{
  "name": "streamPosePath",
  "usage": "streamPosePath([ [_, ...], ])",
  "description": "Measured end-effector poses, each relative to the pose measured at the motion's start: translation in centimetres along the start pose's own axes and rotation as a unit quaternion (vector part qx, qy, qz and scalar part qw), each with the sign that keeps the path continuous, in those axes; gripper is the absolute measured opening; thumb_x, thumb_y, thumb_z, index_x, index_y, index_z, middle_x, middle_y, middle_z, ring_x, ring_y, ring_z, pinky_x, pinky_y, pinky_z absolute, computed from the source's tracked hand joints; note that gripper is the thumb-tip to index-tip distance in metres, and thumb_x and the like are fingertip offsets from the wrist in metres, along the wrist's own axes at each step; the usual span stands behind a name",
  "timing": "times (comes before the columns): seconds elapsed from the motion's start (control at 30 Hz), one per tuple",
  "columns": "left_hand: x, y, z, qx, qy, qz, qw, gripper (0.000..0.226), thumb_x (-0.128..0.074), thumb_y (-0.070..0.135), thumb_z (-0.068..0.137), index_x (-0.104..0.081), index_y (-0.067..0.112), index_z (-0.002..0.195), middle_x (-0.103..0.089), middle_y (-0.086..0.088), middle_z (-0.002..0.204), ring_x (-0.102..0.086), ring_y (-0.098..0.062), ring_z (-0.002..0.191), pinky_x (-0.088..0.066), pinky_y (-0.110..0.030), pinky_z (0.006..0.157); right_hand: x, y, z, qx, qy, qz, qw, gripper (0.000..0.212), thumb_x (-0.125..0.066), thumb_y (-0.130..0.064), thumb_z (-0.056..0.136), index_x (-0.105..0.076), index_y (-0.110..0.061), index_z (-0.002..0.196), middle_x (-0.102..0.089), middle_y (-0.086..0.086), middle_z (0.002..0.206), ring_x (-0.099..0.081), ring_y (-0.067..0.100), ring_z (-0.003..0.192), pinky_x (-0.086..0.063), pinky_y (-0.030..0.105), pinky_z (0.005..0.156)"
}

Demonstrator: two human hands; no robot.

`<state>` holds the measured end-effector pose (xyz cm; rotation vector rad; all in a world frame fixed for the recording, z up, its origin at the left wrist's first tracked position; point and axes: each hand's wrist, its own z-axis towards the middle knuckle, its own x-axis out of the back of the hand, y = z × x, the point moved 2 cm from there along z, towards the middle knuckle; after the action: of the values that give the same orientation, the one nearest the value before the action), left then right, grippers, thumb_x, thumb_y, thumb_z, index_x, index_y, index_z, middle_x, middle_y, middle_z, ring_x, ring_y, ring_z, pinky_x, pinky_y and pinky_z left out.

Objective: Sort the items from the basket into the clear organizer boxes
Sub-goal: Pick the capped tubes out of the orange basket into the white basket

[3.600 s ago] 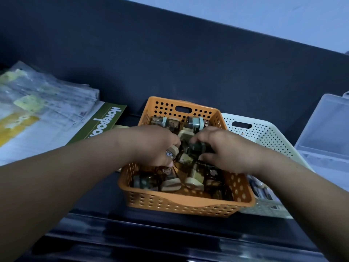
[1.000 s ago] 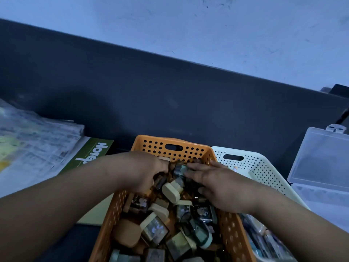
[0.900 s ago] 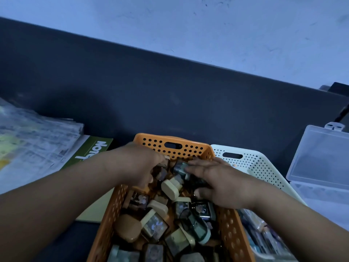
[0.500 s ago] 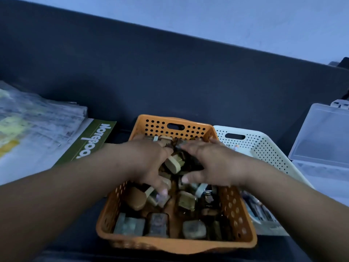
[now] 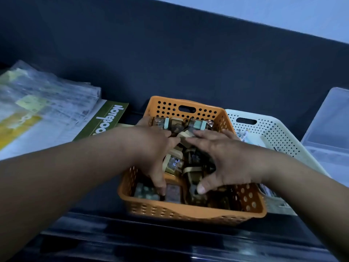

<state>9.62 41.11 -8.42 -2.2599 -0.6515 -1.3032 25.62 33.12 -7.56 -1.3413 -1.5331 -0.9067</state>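
Both hands are in the orange basket [image 5: 190, 214], palms down over the pile. Left hand [image 5: 151, 148] has fingers spread wide, thumb reaching down to the near-end items [image 5: 172, 164]. Right hand [image 5: 224, 159] is splayed likewise, thumb pressed on a piece near the front. Neither clearly grips anything; looks like raking the heap to see what's there before picking. Items are small boxy pieces, mixed together, all in the basket. Clear box [image 5: 329, 133] sits open at far right, beyond the white basket [image 5: 273, 133], so each pick means a reach across. Sorting appears barely begun.
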Motion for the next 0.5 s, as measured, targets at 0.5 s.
streamPosePath([
  [0.5,0.2,-0.5,-0.4,-0.007,0.02,0.05,0.999,0.117,-0.068,0.074,0.061,-0.007,0.033,0.151,-0.038,0.003,0.147,-0.031,-0.021,0.135,-0.016,-0.053,0.112,-0.6,-0.4,-0.1,-0.021,-0.006,-0.1,0.995,0.117,-0.072,-0.064,0.068,0.008,-0.04,0.15,0.012,-0.01,0.161,0.006,0.016,0.148,0.008,0.04,0.118],
])
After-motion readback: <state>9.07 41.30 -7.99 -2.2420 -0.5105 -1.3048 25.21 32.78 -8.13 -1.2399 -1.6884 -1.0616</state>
